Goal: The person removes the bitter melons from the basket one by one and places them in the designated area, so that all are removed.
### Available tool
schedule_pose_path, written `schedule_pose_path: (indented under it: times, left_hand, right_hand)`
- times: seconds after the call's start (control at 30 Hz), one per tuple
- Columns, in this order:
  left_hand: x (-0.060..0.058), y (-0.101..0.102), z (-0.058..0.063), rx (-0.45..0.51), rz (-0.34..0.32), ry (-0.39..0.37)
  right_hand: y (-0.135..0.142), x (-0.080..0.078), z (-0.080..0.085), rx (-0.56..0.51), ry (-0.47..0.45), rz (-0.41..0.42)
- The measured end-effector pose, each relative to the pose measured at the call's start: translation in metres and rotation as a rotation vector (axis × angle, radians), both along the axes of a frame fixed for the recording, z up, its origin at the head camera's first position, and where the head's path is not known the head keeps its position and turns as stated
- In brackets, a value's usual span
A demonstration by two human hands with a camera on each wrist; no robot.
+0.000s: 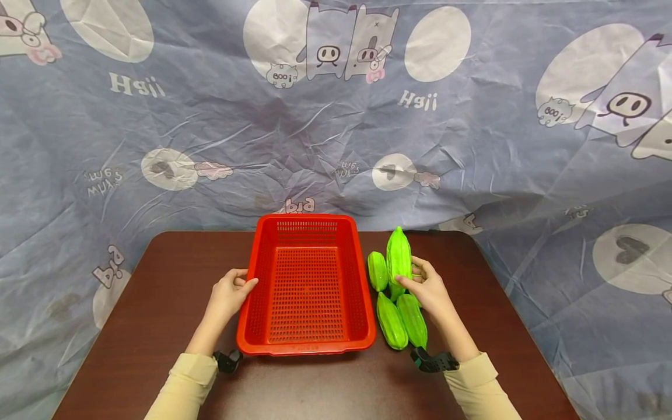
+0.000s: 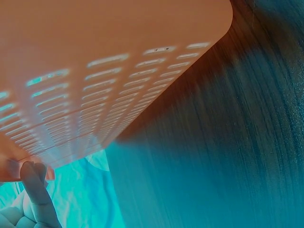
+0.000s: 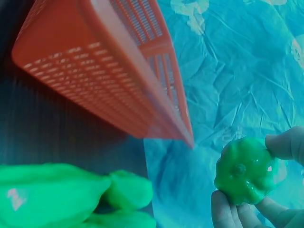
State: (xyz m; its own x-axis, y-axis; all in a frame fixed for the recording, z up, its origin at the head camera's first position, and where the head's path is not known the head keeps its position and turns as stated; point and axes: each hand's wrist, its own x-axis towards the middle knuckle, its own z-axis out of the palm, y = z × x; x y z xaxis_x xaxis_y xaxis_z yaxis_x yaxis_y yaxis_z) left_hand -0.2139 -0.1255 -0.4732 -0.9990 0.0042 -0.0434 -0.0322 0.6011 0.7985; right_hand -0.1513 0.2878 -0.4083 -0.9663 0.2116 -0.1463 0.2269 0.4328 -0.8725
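A red plastic basket (image 1: pixel 307 349) with slotted walls stands at the middle of the table, nothing lying inside it. My left hand (image 1: pixel 231 293) grips its left rim, thumb on top and fingers curled beneath; the left wrist view shows the fingers at the far end of the slotted basket wall (image 2: pixel 118 42). On the right side, my right hand (image 1: pixel 427 287) holds a bright green ribbed gourd (image 1: pixel 399 254) upright above the others, between thumb and fingers. Its lobed end (image 3: pixel 242 170) faces the right wrist camera. Several similar gourds (image 1: pixel 392 322) lie between basket and right hand.
The dark brown wooden table (image 1: pixel 173 262) reaches back to a grey-blue printed cloth (image 1: pixel 315 134) hanging behind it. Black camera straps (image 1: pixel 434 360) sit on both wrists. One small gourd (image 1: pixel 377 271) lies close beside the basket's right wall.
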Motion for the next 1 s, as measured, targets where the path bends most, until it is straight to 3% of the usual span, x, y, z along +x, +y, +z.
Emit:
schedule_pose_path:
  times: [1.0]
  left_hand:
    - [0.001,0.0,0.001,0.0,-0.008,-0.007]
  right_hand:
    - [0.063,0.061,-0.041,0.069,-0.099,-0.085]
